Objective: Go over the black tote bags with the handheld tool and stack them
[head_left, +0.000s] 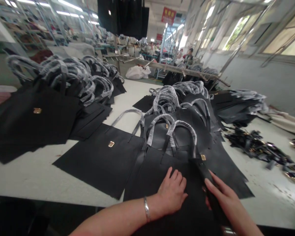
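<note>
My left hand (172,190) lies on a black bag panel (159,173) in front of me, its fingers slightly spread and nothing in them. In my right hand (218,193) is a folded black strip (204,173), pinched between thumb and fingers, with a gold clasp (203,157) near its far end. Plastic-wrapped handles (184,126) rise from the panel's far edge. To the left lies another black panel (100,160) with a gold clasp (111,144) and one wrapped handle (127,112).
Stacked black panels with wrapped handles (71,73) cover the table's left side. More stacks (238,105) stand at the back right. Small black straps with metal parts (260,149) lie on the right. Black bags (124,16) hang overhead, and a person (188,56) is far back.
</note>
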Action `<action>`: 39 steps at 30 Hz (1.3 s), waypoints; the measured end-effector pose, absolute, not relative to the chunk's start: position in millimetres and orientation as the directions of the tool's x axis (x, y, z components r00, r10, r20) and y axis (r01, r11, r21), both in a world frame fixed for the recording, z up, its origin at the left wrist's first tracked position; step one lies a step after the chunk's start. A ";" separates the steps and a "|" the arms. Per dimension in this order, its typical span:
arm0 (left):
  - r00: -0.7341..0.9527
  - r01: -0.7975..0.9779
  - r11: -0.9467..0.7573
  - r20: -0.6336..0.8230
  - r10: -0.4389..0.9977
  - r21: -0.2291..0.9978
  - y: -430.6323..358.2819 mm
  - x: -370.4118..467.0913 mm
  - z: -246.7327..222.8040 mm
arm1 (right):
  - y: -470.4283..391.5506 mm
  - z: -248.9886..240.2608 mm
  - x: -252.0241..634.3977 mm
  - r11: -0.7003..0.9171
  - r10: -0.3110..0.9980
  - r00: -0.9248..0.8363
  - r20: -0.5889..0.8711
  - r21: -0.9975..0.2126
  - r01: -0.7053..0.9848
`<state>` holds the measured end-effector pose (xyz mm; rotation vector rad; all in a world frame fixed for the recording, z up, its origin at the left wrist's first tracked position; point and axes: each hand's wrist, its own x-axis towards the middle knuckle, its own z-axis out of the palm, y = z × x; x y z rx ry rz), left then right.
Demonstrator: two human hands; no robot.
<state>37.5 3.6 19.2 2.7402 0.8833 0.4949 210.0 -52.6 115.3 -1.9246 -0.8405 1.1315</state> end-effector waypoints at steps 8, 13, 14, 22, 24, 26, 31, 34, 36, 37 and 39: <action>0.822 0.413 -0.824 0.232 0.521 0.387 -7.8 -22.5 21.6 | -28.1 121.7 175.1 -0.578 0.812 0.065 -0.580 -0.784 0.227; 0.813 0.426 -0.814 0.228 0.536 0.395 -11.0 -29.9 13.0 | -7.6 105.6 150.8 -0.589 0.779 -0.044 -0.626 -0.754 0.292; 0.814 0.429 -0.814 0.223 0.537 0.392 -10.9 -29.1 12.3 | -2.7 104.9 146.8 -0.587 0.781 -0.044 -0.624 -0.755 0.292; 0.793 0.475 -0.787 0.197 0.577 0.393 -12.1 -30.1 15.6 | 3.4 108.2 147.2 -0.577 0.764 -0.067 -0.642 -0.726 0.373; 0.789 0.482 -0.780 0.189 0.585 0.400 -11.8 -30.0 16.9 | 1.1 107.9 148.3 -0.592 0.750 -0.062 -0.658 -0.711 0.379; 0.786 0.487 -0.774 0.184 0.591 0.404 -11.1 -28.9 18.2 | 3.6 106.0 143.6 -0.587 0.755 -0.066 -0.653 -0.717 0.376; 0.785 0.465 -0.776 0.207 0.584 0.426 -13.0 -28.1 18.5 | 17.4 107.7 129.6 -0.430 0.886 -0.021 -0.463 -0.839 0.334; 0.794 0.428 -0.774 0.215 0.568 0.466 -10.6 -32.1 17.4 | 13.0 120.5 138.0 -0.406 0.907 0.041 -0.420 -0.841 0.357; 0.798 0.387 -0.766 0.229 0.557 0.514 -0.1 -36.1 18.2 | 2.2 126.9 149.3 -0.466 0.879 0.078 -0.470 -0.813 0.349; 0.780 0.390 -0.751 0.243 0.577 0.532 8.8 -38.2 19.5 | -5.0 127.4 155.7 -0.507 0.857 0.098 -0.506 -0.797 0.329; 0.686 0.475 -0.701 0.275 0.673 0.532 33.4 -41.4 23.6 | -21.7 121.7 169.0 -0.567 0.822 0.134 -0.553 -0.775 0.281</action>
